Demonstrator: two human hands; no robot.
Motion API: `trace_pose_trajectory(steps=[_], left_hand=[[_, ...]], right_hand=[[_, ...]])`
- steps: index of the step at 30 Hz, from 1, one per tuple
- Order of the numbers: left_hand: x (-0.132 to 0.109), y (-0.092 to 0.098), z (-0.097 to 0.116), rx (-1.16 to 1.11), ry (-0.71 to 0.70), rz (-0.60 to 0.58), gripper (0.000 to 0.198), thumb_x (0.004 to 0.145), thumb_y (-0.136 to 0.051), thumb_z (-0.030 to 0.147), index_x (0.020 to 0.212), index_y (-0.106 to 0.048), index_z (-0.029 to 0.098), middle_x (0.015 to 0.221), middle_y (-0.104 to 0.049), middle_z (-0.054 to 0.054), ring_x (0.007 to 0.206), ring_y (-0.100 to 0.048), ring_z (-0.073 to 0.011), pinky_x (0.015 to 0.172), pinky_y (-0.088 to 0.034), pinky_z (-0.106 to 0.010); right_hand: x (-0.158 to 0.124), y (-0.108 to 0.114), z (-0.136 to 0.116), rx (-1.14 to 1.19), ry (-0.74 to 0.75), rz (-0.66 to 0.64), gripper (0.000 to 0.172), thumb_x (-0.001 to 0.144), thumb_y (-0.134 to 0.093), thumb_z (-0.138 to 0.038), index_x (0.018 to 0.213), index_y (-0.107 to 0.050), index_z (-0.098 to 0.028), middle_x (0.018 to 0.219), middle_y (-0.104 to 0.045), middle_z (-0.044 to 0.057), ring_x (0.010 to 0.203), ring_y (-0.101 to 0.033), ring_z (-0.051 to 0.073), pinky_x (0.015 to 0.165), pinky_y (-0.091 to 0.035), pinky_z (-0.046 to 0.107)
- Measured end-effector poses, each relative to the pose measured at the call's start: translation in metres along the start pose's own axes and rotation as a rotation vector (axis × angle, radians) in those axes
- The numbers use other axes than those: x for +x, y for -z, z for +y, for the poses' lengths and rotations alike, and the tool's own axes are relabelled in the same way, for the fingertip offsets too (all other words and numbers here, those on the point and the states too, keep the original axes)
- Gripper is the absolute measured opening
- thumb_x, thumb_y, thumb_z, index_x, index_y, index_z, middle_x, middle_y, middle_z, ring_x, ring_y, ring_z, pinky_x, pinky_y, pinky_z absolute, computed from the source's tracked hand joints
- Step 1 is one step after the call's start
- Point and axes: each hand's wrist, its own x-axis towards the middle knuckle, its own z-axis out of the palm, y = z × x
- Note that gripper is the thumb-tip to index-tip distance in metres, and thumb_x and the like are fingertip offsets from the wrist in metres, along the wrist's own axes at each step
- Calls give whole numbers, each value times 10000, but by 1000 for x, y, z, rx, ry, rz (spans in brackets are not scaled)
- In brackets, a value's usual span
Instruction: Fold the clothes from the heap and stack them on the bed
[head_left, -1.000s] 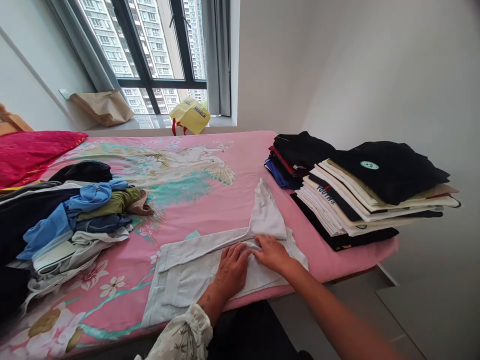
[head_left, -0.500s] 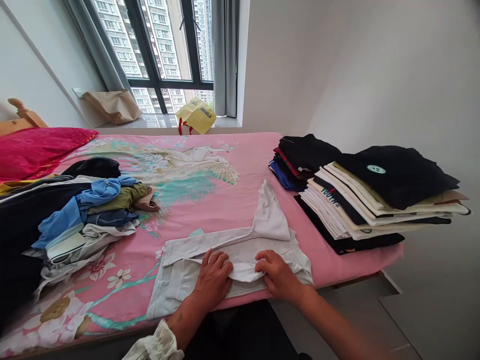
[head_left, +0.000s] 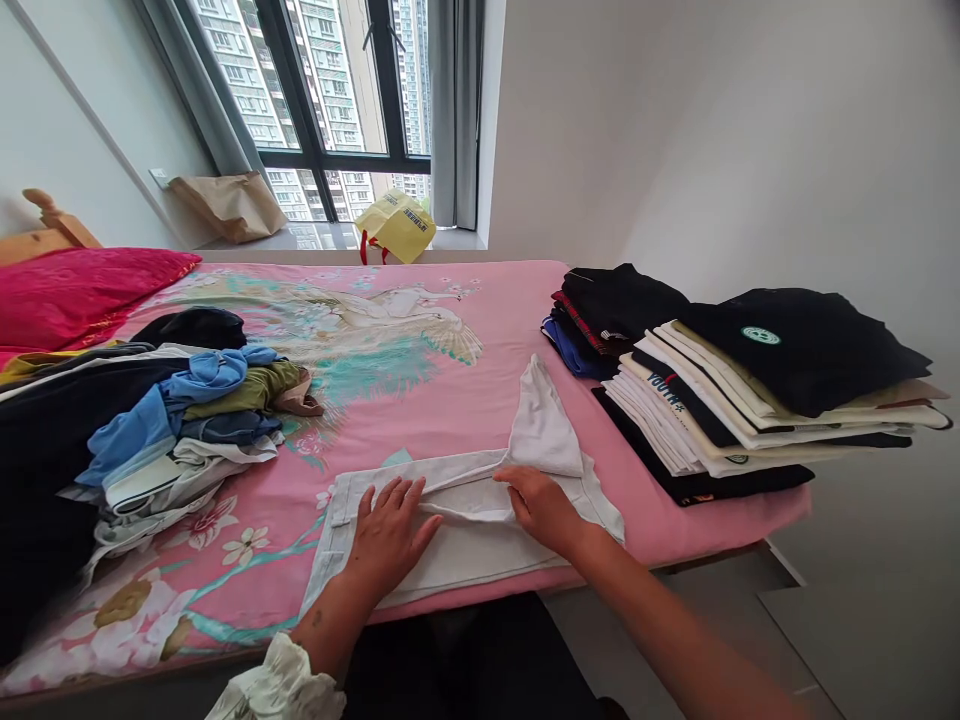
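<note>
A pale grey-white garment point(head_left: 465, 565) lies partly folded along the near edge of the bed, with one tapered piece sticking up towards the window. I cannot tell exactly what kind of garment it is. My left hand point(head_left: 386, 540) rests on its left half, palm down, fingers spread and open. On the right half, my right hand point(head_left: 544, 508) is closed with its fingers bent at the edge of the folded layer, close to the base of the tapered piece. Its fingertips are partly hidden.
Neatly folded clothes point(head_left: 690, 400) are stacked on the bed at the right, dark ones point(head_left: 619, 305) just behind. A loose heap of clothes point(head_left: 187, 420) lies left. Beyond are a red pillow point(head_left: 90, 295), a paper bag point(head_left: 232, 205) and a yellow bag point(head_left: 397, 225).
My left hand has moved left and opened flat on the cloth. My right hand has shifted slightly away from me. The near layer of the garment, bunched between them before, now lies flatter.
</note>
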Motion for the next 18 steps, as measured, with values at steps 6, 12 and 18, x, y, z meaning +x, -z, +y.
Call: trace_pose_trajectory(steps=[6,12,18], left_hand=[[1,11,-17,21,33,-194,401,858,-438,561,984,-657,251,919,-644,-70,920,-593,-276,910,-367,-494],[-12,2,-30,-74,-61,-167,165,846,-483,198,938,-616,228,994,-646,-54,959,-582,-223,845,-396,-380],[-10,6,-36,64,49,-118,232,893,-399,226,937,-625,198,905,-679,-70,884,-606,-260,797,-383,-419]], right_hand=[[41,2,2,-185,-83,-366,394,821,-471,-153,1202,-557,-207,1193,-582,86,1059,-585,221,879,-466,343],[29,14,-11,-193,-47,-472,413,915,-387,-512,946,-689,-232,1106,-640,75,1034,-595,246,892,-440,373],[14,4,-3,-211,-55,-364,186,849,-558,-318,956,-667,-212,1222,-605,63,1075,-581,236,905,-436,334]])
